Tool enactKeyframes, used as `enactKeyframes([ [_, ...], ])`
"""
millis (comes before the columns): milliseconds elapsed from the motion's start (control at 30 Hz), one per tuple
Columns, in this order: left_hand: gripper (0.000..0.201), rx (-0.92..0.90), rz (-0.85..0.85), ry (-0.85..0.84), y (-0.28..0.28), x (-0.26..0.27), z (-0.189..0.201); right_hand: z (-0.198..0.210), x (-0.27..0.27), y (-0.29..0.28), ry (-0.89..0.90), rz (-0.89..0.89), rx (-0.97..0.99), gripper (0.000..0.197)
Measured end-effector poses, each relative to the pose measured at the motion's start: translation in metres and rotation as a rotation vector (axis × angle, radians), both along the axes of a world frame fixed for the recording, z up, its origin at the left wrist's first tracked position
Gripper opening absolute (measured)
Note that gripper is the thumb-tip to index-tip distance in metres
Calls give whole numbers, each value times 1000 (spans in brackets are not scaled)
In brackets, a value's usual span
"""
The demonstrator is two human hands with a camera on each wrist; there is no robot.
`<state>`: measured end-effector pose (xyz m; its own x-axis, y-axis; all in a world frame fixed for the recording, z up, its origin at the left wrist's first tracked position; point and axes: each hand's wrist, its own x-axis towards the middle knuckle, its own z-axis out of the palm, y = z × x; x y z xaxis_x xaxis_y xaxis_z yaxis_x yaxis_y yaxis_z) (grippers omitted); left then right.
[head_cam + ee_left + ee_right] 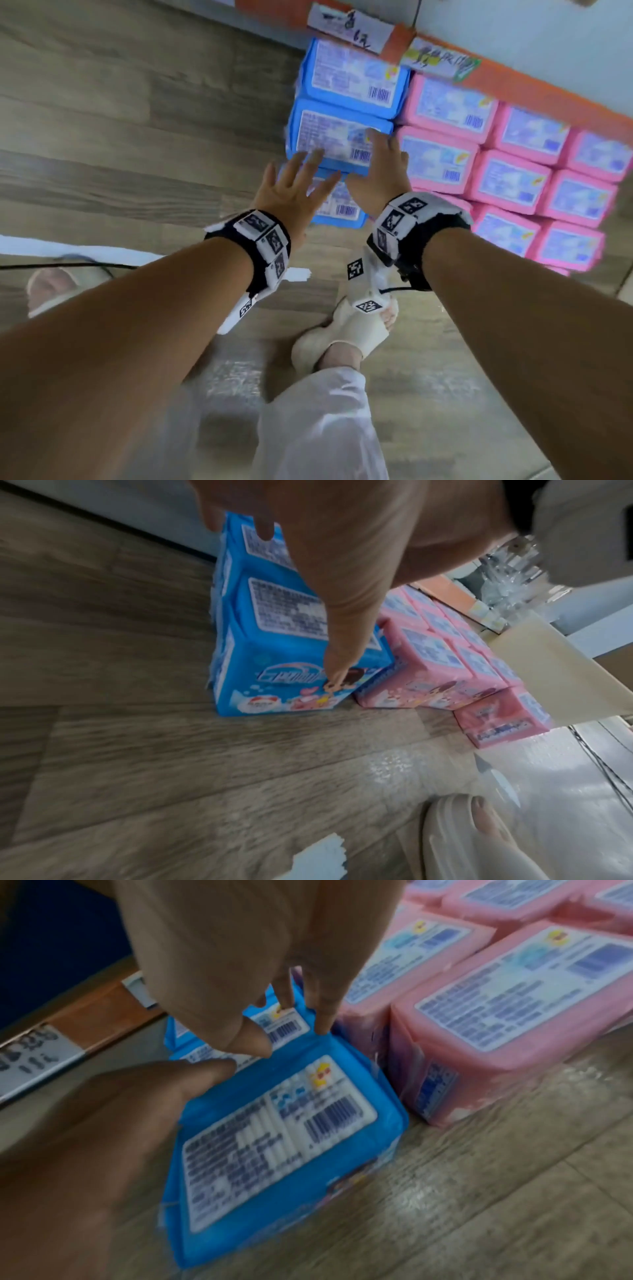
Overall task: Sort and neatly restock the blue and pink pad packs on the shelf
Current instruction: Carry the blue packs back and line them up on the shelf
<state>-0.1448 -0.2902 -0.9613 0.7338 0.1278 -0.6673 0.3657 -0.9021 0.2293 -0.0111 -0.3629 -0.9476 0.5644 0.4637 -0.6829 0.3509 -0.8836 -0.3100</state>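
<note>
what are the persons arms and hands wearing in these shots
Both forearms are bare, with no sleeves or gloves. Behind the left hand and the right hand, each wrist carries a black band holding white blocks printed with black-and-white square markers. A white camera mount hangs under the right wrist, with a thin black cable.

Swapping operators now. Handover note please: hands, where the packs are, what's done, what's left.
Left hand: open, fingers spread over the blue pad packs, gripping nothing.
Right hand: open, fingertips at the blue row's right edge, next to the pink packs; no grip.
Blue pad packs: one row of three, label side up, on the wood-look surface, running out from the orange shelf edge.
Pink pad packs: several rows directly right of the blue row.
Done: colours are separated into blocks.
Left: probably squaring up the blue row; whether more stock is waiting isn't visible.
</note>
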Motion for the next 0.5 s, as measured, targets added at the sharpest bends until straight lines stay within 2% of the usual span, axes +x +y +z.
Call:
enactKeyframes([
  [67,103,6,18,33,2,-9,-4,-2,-9,-2,20,18,33,65],
  [233,107,-10,84,135,16,-41,-3,-1,-22,0,70,277,33,70],
  [367,98,23,29,89,20,-47,-1,-5,-18,17,-93,374,-3,59],
  [500,85,2,-82,-21,7,-32,-2,-17,-9,45,-216,434,-14,69],
])
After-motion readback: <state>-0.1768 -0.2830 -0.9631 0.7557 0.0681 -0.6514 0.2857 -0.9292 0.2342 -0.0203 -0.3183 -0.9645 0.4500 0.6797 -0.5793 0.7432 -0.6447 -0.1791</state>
